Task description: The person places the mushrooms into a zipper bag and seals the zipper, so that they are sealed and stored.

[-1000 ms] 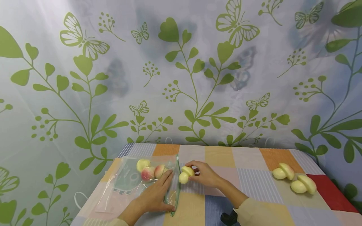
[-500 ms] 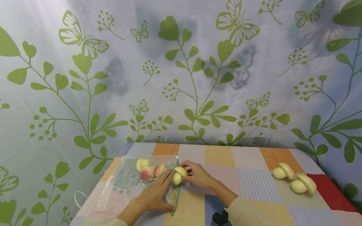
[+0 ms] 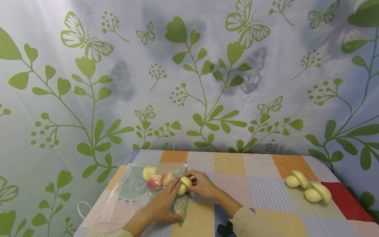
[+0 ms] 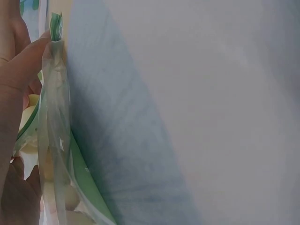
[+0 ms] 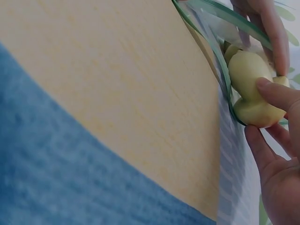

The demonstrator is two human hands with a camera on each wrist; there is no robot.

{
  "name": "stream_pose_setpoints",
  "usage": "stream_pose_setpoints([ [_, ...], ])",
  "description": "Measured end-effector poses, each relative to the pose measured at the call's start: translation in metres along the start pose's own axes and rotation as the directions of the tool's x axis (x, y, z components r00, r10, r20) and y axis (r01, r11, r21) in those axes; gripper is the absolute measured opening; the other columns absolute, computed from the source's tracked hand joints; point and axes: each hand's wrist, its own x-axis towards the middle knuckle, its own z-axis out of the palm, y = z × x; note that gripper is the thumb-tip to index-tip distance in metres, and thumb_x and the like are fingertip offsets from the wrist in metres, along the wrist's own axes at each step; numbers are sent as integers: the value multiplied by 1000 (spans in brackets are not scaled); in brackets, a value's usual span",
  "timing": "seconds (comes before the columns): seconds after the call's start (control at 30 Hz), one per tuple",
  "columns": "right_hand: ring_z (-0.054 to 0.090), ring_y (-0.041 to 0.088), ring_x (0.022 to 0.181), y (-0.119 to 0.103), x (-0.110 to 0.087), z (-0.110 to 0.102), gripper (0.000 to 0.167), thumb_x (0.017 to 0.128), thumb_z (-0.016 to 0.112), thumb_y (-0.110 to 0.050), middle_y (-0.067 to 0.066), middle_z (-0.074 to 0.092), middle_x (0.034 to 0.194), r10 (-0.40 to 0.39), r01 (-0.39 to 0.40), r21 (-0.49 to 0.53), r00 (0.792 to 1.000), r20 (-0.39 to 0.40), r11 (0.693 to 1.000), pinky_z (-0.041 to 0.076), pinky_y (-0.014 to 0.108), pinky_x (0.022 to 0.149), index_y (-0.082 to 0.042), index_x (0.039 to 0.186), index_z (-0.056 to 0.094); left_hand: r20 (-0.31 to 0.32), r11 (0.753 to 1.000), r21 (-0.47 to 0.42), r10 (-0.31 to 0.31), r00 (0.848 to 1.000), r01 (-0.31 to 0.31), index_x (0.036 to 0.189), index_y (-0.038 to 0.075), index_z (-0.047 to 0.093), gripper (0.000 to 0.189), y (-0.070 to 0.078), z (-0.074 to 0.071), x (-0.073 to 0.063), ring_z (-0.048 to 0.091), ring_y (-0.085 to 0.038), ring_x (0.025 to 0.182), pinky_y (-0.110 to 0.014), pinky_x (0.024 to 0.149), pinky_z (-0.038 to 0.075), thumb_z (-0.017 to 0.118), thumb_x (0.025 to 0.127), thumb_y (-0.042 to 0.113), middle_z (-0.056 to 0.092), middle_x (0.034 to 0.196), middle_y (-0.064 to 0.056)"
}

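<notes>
A pale yellow mushroom-shaped piece (image 3: 185,185) with an orange-tinged cap is at the mouth of a clear zip bag (image 3: 118,204) with green edging. My right hand (image 3: 202,185) pinches this piece between thumb and fingers, as the right wrist view shows close up. My left hand (image 3: 161,202) lies over the bag's mouth end, its fingers straight and its thumb spread along the green strip (image 5: 234,18). In the left wrist view the thumb touches the strip's end. Several similar pieces (image 3: 154,182), some pinkish red, lie inside the bag.
Two more mushroom-shaped pieces, one farther back (image 3: 296,179) and one nearer (image 3: 318,193), lie at the table's right side. The table wears a patchwork cloth (image 3: 229,164). Behind it hangs a curtain (image 3: 189,82) printed with leaves and butterflies.
My right hand has moved left with the pinched piece, from beside the green strip into the bag's mouth. My left hand has stayed in place on the bag.
</notes>
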Motion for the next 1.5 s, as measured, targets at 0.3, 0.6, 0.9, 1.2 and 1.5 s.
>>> stream_pose_setpoints([
  [0.3, 66, 23, 103, 1, 0, 4, 47, 88, 85, -14, 4, 59, 115, 6, -5, 3, 999, -47, 1000, 58, 24, 83, -5, 129, 64, 1, 1000, 17, -2, 1000, 2, 163, -4, 15, 131, 2, -2, 1, 30, -35, 150, -45, 112, 42, 83, 75, 67, 13, 169, -21],
  [0.6, 65, 20, 93, 5, 3, 15, 52, 82, 90, -18, 5, 59, 107, -10, 6, -33, 991, -135, 999, 59, 24, 78, -3, 126, 65, 5, 999, 40, 7, 1000, -7, 163, -3, 13, 131, 0, -1, 1, 24, -35, 152, -45, 113, 41, 78, 77, 71, 10, 170, -21],
  [0.9, 66, 20, 96, 6, 3, 21, 52, 80, 92, -14, 3, 58, 106, 14, -13, 11, 986, -165, 1000, 59, 25, 80, -5, 124, 64, -17, 999, 45, 22, 1000, -22, 163, -3, 16, 131, 2, -1, 1, 27, -34, 151, -43, 113, 40, 82, 75, 68, 12, 170, -20],
  [1.2, 68, 31, 104, 8, 3, 22, 46, 83, 89, -12, 8, 62, 111, -11, 25, 97, 989, -147, 995, 60, 30, 85, -3, 122, 65, -13, 999, 43, 29, 999, -28, 163, -3, 16, 131, 2, -2, 2, 24, -35, 153, -45, 115, 38, 82, 75, 67, 11, 170, -21],
  [1.5, 70, 26, 100, 7, 4, 28, 39, 81, 91, -23, 3, 66, 108, 25, -15, 51, 981, -192, 999, 59, 29, 80, -11, 111, 68, -9, 998, 57, 30, 1000, -29, 163, -4, 15, 131, 5, -4, 2, 24, -35, 153, -44, 116, 36, 81, 76, 68, 10, 170, -22],
])
